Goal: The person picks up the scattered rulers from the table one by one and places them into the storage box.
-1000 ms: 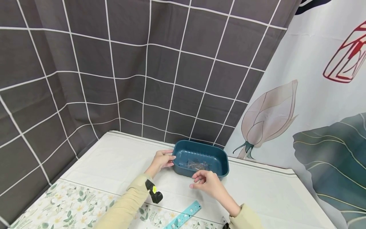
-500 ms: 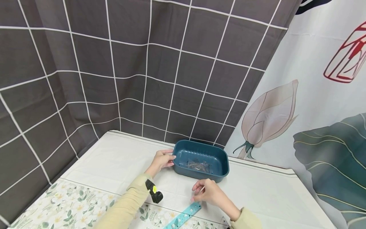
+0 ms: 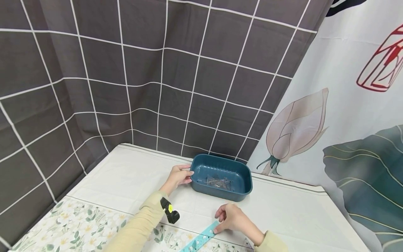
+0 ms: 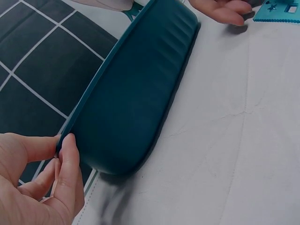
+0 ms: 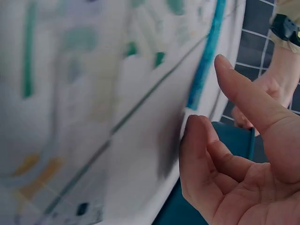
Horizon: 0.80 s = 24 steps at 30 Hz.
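A deep blue plastic basin stands near the table's back edge, with thin see-through and brownish pieces on its floor, too small to name. My left hand pinches its left rim, thumb on one side and fingers on the other, as the left wrist view shows with the basin wall. My right hand is over the far end of a turquoise stencil ruler with cut-out shapes. In the right wrist view its thumb and fingers are apart, the ruler lying beyond the gap.
A white cloth with a floral band along the front covers the table. Behind hangs a dark checked curtain, and a flower-printed cloth to the right. A pale pointed corner peeks out by the right sleeve.
My right hand has come away from the basin's front, down and toward me, to the end of the stencil ruler. The left hand and basin have stayed in place.
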{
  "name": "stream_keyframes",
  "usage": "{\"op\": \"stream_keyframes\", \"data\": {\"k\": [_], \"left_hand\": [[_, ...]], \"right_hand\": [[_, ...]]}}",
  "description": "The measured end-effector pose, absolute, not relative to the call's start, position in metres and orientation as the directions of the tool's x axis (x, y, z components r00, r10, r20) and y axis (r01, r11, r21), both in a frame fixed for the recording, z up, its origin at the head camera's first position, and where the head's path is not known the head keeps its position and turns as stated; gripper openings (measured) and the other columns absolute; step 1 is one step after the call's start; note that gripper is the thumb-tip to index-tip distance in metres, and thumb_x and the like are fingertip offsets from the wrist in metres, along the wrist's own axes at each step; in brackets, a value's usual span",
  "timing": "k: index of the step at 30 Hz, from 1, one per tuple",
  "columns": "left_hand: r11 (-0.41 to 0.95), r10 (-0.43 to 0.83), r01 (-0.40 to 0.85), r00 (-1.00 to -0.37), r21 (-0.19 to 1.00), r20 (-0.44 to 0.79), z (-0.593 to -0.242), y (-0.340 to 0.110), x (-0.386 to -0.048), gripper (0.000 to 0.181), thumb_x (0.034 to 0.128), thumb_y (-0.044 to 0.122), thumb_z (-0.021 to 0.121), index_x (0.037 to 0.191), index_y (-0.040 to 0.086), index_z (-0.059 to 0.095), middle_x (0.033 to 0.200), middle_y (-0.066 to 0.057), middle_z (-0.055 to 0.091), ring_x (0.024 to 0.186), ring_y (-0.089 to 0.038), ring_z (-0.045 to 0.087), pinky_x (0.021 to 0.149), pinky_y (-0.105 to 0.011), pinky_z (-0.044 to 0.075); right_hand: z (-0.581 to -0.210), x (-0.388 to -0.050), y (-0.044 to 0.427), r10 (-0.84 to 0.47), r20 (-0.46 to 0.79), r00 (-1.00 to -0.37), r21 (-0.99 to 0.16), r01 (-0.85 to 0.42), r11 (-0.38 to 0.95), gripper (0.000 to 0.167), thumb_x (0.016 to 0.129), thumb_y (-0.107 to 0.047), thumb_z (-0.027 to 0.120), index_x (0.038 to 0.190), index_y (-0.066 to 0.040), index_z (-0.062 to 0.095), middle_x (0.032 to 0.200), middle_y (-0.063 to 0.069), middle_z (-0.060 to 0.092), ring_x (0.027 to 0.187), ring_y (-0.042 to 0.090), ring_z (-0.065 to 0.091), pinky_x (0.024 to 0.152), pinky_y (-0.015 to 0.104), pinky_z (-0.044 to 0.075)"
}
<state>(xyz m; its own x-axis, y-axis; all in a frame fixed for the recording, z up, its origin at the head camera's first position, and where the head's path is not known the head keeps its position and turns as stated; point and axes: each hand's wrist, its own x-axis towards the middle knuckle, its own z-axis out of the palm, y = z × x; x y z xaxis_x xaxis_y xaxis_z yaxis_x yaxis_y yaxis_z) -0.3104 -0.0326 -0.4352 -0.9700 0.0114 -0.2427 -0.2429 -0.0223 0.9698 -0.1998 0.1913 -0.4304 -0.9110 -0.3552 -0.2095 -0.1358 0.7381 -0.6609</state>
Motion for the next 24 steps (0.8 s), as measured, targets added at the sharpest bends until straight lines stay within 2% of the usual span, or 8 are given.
{"op": "stream_keyframes", "data": {"k": [6, 16, 21, 24], "left_hand": [[-0.017, 0.008, -0.243, -0.97, 0.97, -0.243, -0.4357, -0.0323, -0.3103, 0.047, 0.085, -0.003, 0.064, 0.131, -0.002, 0.056, 0.077, -0.009, 0.064, 0.057, -0.005, 0.054, 0.058, -0.016, 0.059], [-0.013, 0.004, -0.24, -0.971, 0.971, -0.24, -0.4367, -0.0314, -0.3113, 0.046, 0.0845, -0.003, 0.065, 0.129, -0.004, 0.056, 0.092, -0.021, 0.068, 0.054, -0.006, 0.056, 0.055, -0.015, 0.058], [-0.013, 0.0, -0.247, -0.969, 0.969, -0.247, -0.4374, -0.0311, -0.3116, 0.045, 0.0849, -0.003, 0.065, 0.129, -0.003, 0.057, 0.101, -0.024, 0.068, 0.056, -0.007, 0.059, 0.056, -0.015, 0.058], [-0.012, -0.004, -0.253, -0.967, 0.967, -0.253, -0.4372, -0.0313, -0.311, 0.045, 0.0849, -0.003, 0.065, 0.129, -0.003, 0.057, 0.099, -0.023, 0.068, 0.057, -0.007, 0.059, 0.056, -0.016, 0.059]], "right_hand": [[-0.4344, -0.1999, 0.1905, -0.345, -0.212, -0.914, -0.63, -0.141, 0.763, 0.03, 0.059, -0.01, 0.088, 0.078, -0.008, 0.064, 0.066, -0.004, 0.053, 0.061, 0.011, 0.044, 0.053, 0.018, 0.036], [-0.4365, -0.1994, 0.189, -0.366, -0.22, -0.904, -0.588, -0.177, 0.789, 0.034, 0.059, -0.011, 0.09, 0.076, -0.01, 0.06, 0.066, -0.002, 0.05, 0.061, 0.012, 0.042, 0.051, 0.019, 0.033], [-0.4363, -0.2011, 0.1916, -0.405, -0.227, -0.886, -0.629, -0.184, 0.755, 0.036, 0.06, -0.009, 0.089, 0.076, -0.009, 0.057, 0.066, -0.003, 0.049, 0.06, 0.012, 0.042, 0.051, 0.019, 0.032], [-0.4363, -0.2028, 0.1948, -0.432, -0.249, -0.867, -0.681, -0.161, 0.715, 0.034, 0.062, -0.006, 0.087, 0.078, -0.007, 0.057, 0.065, -0.002, 0.049, 0.06, 0.011, 0.042, 0.051, 0.018, 0.033]]}}
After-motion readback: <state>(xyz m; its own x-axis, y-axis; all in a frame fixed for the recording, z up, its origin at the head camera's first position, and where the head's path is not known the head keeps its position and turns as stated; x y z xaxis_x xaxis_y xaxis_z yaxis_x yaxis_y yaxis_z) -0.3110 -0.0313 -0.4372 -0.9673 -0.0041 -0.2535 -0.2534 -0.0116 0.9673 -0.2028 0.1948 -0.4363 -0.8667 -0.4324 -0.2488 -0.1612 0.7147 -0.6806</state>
